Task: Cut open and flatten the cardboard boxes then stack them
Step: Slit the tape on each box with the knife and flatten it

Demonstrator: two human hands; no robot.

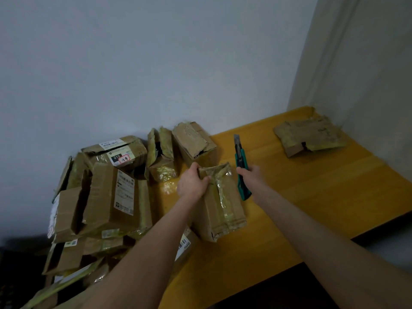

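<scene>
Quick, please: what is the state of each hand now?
Left hand: grips the far end of the taped cardboard box.
Right hand: holds the teal utility knife.

Brown taped box (pixel 223 210) mid-table; flattened box (pixel 310 136) far right.

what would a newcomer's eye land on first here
The teal utility knife in the right hand, blade pointing away, stands out at centre, next to the taped box that the left hand grips by its top edge on the yellow table. A heap of unflattened boxes crowds the left, and flattened cardboard lies alone at the far right corner.
</scene>
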